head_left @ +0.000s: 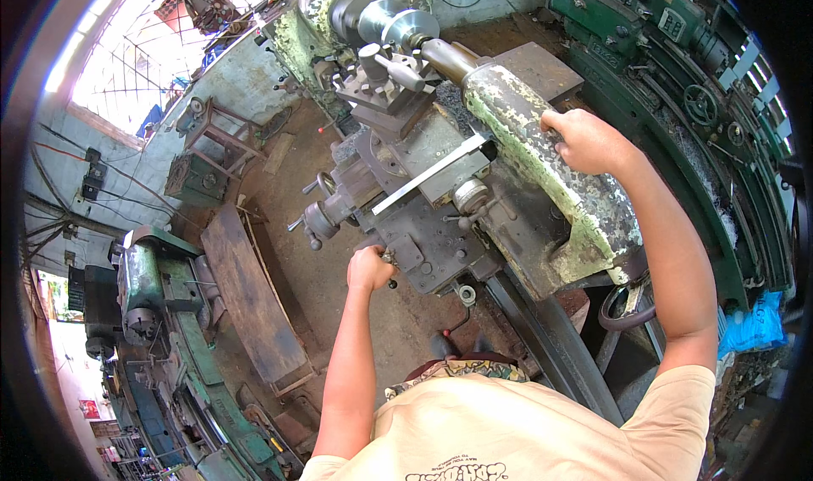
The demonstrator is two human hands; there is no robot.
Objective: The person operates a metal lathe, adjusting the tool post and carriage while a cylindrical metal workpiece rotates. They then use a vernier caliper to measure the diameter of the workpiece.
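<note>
Tailstock (pixel 546 161) beneath the right hand (pixel 590 142) shows flaking pale-green paint.

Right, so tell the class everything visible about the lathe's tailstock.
The tailstock is a long, metal-looking casting, its pale green paint flaking to dark patches. It sits slantwise in view above the dark bed. A dark cylindrical spindle projects from its far end towards a shiny disc; a dark-rimmed handwheel is at the near end. The right grip appears to rest on top.
</note>
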